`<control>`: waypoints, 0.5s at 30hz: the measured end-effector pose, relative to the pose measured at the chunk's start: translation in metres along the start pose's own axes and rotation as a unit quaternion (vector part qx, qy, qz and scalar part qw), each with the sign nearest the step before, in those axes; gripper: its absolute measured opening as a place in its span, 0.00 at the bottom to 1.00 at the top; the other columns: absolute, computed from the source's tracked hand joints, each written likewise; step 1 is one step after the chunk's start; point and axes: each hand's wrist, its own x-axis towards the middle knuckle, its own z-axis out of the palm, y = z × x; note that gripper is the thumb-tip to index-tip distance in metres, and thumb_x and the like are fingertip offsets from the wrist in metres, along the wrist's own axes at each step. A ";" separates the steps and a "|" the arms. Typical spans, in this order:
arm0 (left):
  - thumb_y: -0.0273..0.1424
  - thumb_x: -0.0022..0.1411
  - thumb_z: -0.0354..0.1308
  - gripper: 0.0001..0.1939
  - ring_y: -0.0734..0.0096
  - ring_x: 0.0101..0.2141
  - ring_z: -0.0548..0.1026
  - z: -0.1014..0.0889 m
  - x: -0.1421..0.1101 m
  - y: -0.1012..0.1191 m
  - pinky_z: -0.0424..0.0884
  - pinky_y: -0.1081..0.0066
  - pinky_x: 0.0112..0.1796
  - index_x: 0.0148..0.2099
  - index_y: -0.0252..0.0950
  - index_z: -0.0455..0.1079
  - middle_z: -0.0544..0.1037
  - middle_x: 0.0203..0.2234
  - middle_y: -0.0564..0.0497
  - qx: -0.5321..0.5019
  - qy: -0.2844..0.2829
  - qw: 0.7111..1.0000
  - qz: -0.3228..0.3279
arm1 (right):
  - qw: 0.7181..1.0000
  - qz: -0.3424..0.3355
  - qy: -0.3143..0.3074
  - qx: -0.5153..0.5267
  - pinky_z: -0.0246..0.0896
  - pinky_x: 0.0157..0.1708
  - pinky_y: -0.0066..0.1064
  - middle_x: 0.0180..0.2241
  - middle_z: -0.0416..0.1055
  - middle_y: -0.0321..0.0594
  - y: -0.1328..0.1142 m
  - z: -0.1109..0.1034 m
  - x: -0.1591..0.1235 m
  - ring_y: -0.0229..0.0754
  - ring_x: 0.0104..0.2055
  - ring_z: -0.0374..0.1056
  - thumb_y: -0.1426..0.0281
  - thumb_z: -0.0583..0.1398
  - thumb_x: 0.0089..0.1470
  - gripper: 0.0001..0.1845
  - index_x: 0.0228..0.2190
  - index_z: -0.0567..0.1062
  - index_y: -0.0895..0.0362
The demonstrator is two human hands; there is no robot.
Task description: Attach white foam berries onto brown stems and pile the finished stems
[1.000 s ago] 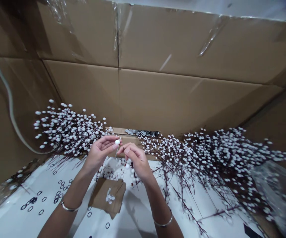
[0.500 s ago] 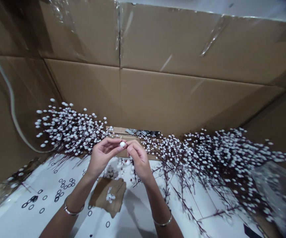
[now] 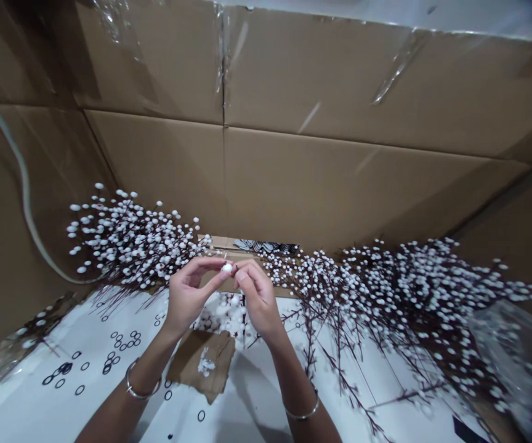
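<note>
White-berried branches (image 3: 127, 240) lay on both sides, black rings (image 3: 106, 369) dotted the white bench (image 3: 85, 326); the left grip (image 3: 187, 295) and right grip (image 3: 259, 301) closed together on a white bead (image 3: 226, 267).

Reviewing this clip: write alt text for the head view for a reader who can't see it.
The left hand and right hand pinch a small white ball between their fingertips. Below lie a white surface, scattered black rings and a torn piece of cardboard. Dark twigs dotted with white balls spread to both sides before a cardboard wall.
</note>
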 end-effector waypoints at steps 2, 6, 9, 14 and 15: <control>0.29 0.55 0.68 0.09 0.68 0.39 0.79 0.000 -0.001 -0.002 0.75 0.70 0.45 0.41 0.37 0.77 0.81 0.37 0.49 0.008 0.003 1.000 0.011 | 1.000 0.001 0.005 0.003 0.57 0.43 0.31 0.34 0.67 0.38 0.000 0.000 0.000 0.39 0.40 0.64 0.68 0.51 0.65 0.14 0.26 0.67 0.55; 0.27 0.56 0.67 0.10 0.68 0.40 0.79 0.000 -0.001 -0.009 0.75 0.69 0.46 0.42 0.38 0.78 0.81 0.39 0.49 0.013 0.001 0.999 0.035 | 1.000 0.006 0.014 0.006 0.56 0.41 0.30 0.33 0.66 0.38 0.001 0.001 -0.001 0.38 0.39 0.63 0.67 0.51 0.65 0.14 0.27 0.67 0.56; 0.26 0.55 0.67 0.10 0.68 0.39 0.79 -0.001 -0.001 -0.013 0.75 0.68 0.46 0.42 0.38 0.79 0.81 0.38 0.49 0.020 -0.002 0.998 0.062 | 1.000 0.013 0.017 0.008 0.56 0.41 0.30 0.32 0.65 0.37 0.003 0.001 -0.001 0.38 0.38 0.62 0.66 0.51 0.65 0.15 0.27 0.67 0.56; 0.23 0.56 0.66 0.10 0.71 0.39 0.79 -0.001 0.000 -0.019 0.75 0.71 0.45 0.41 0.39 0.79 0.81 0.37 0.50 0.012 -0.005 0.996 0.090 | 1.000 0.018 0.019 0.000 0.56 0.41 0.30 0.33 0.65 0.37 0.005 0.001 -0.002 0.38 0.38 0.62 0.65 0.50 0.66 0.14 0.29 0.67 0.56; 0.23 0.56 0.67 0.10 0.71 0.39 0.79 0.000 0.000 -0.020 0.75 0.72 0.45 0.41 0.39 0.79 0.81 0.37 0.51 0.008 -0.004 0.996 0.090 | 1.000 0.017 0.021 -0.005 0.55 0.41 0.31 0.33 0.65 0.37 0.005 0.001 -0.002 0.38 0.38 0.62 0.65 0.50 0.66 0.14 0.29 0.67 0.56</control>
